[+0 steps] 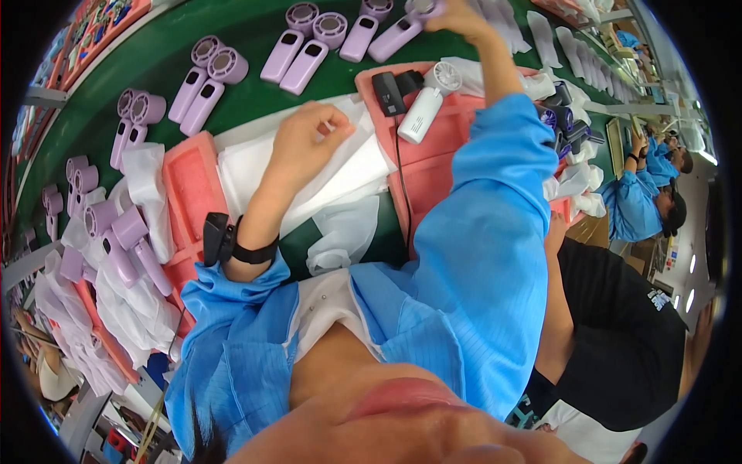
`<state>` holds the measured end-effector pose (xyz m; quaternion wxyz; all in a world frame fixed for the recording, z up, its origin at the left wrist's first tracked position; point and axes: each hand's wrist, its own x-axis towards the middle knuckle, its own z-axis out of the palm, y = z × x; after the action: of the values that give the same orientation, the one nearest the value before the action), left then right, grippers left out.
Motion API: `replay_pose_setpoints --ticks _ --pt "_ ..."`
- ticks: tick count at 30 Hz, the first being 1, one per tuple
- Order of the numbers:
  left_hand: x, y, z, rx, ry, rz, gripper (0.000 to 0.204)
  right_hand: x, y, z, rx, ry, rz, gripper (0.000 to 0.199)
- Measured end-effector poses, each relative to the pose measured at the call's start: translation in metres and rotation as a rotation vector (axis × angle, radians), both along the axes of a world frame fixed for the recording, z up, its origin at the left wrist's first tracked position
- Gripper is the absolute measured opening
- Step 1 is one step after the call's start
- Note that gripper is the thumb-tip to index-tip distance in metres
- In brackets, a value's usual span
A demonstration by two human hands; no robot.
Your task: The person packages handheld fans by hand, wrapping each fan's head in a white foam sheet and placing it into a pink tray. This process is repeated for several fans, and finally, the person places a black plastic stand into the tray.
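At twelve o'clock my right hand [456, 15] gripped a lilac fan [398, 31]; my left hand [305, 139] pinched white foam sheets [348, 174] loosely

A: Lilac handheld fans [212, 73] at eleven o'clock, lying on the dark green belt [247, 31]!
B: A white fan [427, 104] at one o'clock rests on a salmon-pink tray [189, 185]. Bright blue sleeve [495, 224], black wristband [251, 251].

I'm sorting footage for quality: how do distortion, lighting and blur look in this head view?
Head view: heavy fisheye bend, black corners; lighting bright and even, mild glare at the right rim; the right hand on a lilac fan is slightly blurred, the left hand on white wrapping fairly sharp.
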<state>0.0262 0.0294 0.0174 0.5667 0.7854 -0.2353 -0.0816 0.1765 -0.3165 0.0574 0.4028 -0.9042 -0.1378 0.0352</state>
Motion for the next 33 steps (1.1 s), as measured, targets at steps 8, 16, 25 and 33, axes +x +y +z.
replay_pose_setpoints --ticks 8,16,25,33 --pt "0.002 0.012 0.031 -0.177 0.034 0.089 0.015 -0.134 0.067 0.072 0.207 -0.254 -0.228 0.055" --pt "-0.013 0.019 0.064 -0.69 0.165 0.289 0.013 -0.15 0.166 0.045 0.26 -0.359 0.01 0.065" --pt "-0.031 0.006 0.068 -0.507 -0.276 0.349 0.01 -0.158 0.197 0.027 0.05 -0.749 0.015 0.072" --pt "-0.039 -0.003 0.057 -0.175 -0.556 0.31 0.029 -0.158 0.189 0.022 0.006 -0.717 -0.124 0.065"
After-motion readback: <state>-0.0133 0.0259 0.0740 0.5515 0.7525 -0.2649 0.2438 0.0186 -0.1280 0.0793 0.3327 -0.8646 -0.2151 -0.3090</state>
